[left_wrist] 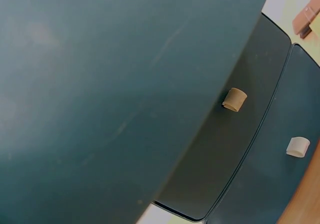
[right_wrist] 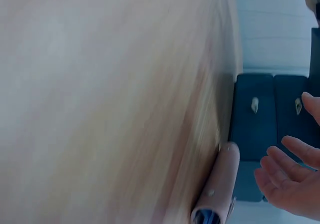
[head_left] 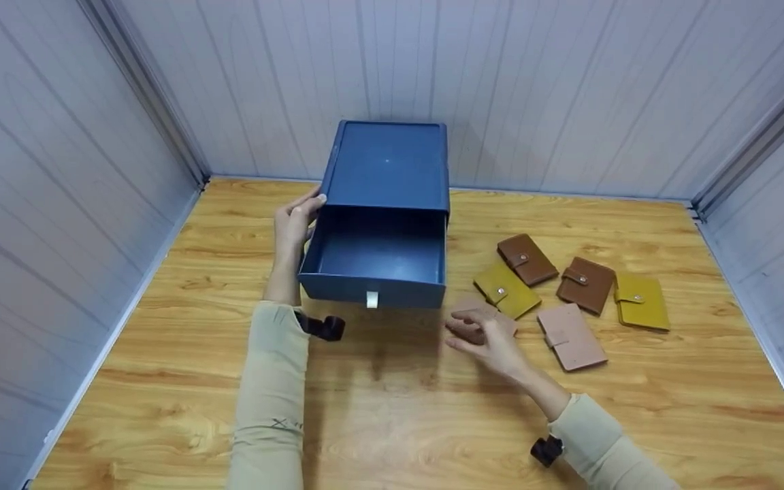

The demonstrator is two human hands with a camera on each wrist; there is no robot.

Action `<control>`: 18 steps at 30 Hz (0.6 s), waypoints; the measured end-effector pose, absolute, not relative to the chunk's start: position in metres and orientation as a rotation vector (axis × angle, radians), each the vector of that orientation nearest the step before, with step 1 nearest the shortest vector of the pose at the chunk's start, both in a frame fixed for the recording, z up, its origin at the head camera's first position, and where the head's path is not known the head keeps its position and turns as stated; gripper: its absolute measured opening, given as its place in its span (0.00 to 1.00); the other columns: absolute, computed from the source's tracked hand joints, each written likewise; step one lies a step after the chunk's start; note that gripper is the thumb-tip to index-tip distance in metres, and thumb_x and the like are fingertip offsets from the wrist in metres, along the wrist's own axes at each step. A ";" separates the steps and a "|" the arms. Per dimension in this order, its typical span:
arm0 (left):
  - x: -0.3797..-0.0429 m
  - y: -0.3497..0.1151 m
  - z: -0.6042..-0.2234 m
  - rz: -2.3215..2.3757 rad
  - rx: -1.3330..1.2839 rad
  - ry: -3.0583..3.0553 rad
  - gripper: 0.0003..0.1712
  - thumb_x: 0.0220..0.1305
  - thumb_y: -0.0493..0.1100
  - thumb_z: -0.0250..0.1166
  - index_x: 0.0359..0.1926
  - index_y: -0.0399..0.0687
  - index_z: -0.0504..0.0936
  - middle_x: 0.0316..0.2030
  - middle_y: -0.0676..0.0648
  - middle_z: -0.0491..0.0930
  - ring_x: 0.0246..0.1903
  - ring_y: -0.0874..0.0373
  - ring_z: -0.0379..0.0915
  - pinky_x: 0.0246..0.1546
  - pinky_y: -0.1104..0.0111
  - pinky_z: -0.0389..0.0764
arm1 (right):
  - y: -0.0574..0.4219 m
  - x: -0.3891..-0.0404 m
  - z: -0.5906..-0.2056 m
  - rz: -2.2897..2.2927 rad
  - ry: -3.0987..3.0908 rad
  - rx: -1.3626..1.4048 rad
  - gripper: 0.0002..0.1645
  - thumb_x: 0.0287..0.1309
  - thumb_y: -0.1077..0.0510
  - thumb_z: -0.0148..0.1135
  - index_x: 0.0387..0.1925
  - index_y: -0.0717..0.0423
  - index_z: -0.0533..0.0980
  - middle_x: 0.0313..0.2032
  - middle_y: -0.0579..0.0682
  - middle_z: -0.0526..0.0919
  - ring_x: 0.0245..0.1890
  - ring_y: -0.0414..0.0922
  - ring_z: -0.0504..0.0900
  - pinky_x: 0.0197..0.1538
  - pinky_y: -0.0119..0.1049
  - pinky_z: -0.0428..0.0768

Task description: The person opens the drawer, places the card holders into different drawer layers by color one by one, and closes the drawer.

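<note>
A blue cabinet [head_left: 392, 163] stands toward the back, its top drawer [head_left: 373, 289] pulled out and bare inside. My left hand [head_left: 291, 228] touches the cabinet's left side, its thumb at the top front corner. A second drawer front [left_wrist: 270, 159] with a pale pull tab [left_wrist: 298, 147] shows below in the left wrist view. My right hand [head_left: 497, 347] hovers around a pink snap wallet [head_left: 471, 304], partly covering it. Loosely spread fingers show in the right wrist view, apart from the standing-looking pink wallet [right_wrist: 220, 176].
Right of the cabinet lie two brown wallets [head_left: 528, 260], two yellow wallets [head_left: 640, 303] and another pink wallet [head_left: 572, 338]. The wooden tabletop [head_left: 392, 415] is bounded by pale panels at the back [head_left: 542, 95] and both sides.
</note>
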State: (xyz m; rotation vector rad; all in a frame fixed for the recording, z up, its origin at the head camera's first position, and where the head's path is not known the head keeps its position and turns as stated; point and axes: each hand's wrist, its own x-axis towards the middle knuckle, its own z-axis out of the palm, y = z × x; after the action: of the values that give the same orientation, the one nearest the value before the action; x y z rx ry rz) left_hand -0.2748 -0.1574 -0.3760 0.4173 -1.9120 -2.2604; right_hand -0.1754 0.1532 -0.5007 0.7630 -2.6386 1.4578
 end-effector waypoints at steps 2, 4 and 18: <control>-0.274 -0.157 -0.376 -2.266 0.414 -1.912 0.22 0.54 0.40 0.61 0.53 0.42 0.75 0.49 0.39 0.74 0.47 0.53 0.73 0.45 0.64 0.72 | 0.157 -0.180 -0.502 1.365 -2.643 0.759 0.25 0.47 0.57 0.66 0.46 0.67 0.74 0.43 0.58 0.77 0.43 0.55 0.75 0.44 0.49 0.72; -0.274 -0.157 -0.376 -2.273 0.405 -1.906 0.22 0.55 0.40 0.61 0.53 0.42 0.75 0.48 0.39 0.75 0.47 0.54 0.73 0.45 0.64 0.72 | 0.160 -0.183 -0.503 1.285 -2.655 0.751 0.27 0.45 0.55 0.67 0.46 0.67 0.74 0.43 0.58 0.77 0.43 0.54 0.76 0.45 0.48 0.73; -0.276 -0.158 -0.378 -2.271 0.392 -1.897 0.22 0.54 0.39 0.60 0.53 0.41 0.75 0.48 0.39 0.74 0.47 0.53 0.73 0.46 0.64 0.72 | 0.173 -0.197 -0.517 1.177 -2.756 0.671 0.36 0.42 0.50 0.69 0.49 0.70 0.71 0.47 0.62 0.72 0.46 0.55 0.72 0.48 0.47 0.69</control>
State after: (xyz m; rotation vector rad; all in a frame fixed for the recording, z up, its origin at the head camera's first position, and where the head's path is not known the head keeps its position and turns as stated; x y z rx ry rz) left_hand -0.2756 -0.1583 -0.3776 0.3922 -1.8975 -2.2712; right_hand -0.1969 0.1728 -0.5166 0.6709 -2.7565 1.1769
